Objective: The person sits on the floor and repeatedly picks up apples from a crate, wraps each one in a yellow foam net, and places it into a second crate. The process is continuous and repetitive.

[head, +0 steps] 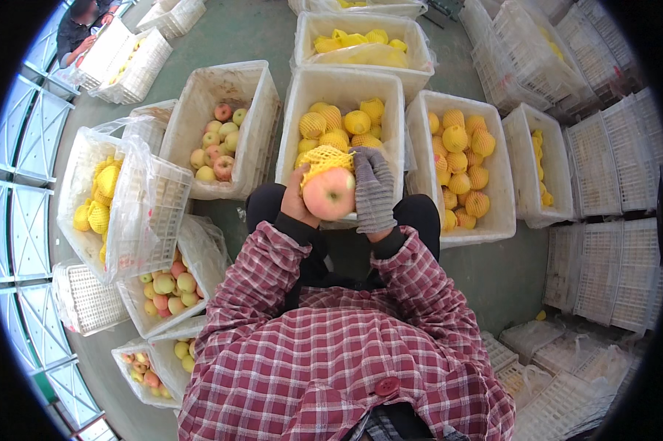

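Note:
Between my two hands is a pink-and-yellow apple (329, 194), its near end bare and one dimpled end facing up. A yellow foam net sleeve (327, 160) covers its far side. My bare left hand (298, 199) grips the apple from the left. On the right, my right hand (373, 190), in a grey knitted glove, holds the apple and the edge of the net. Just beyond and below them stands a white plastic crate (394, 118) with several apples in yellow nets (358, 122); my hands hide part of its contents.
At left, a lined crate (180, 132) holds bare apples (221, 138). Netted apples fill a crate (505, 182) at right. Another crate (309, 33) stands beyond with yellow nets. Stacked crates (612, 154) line the right side. A person (83, 33) works at far upper left.

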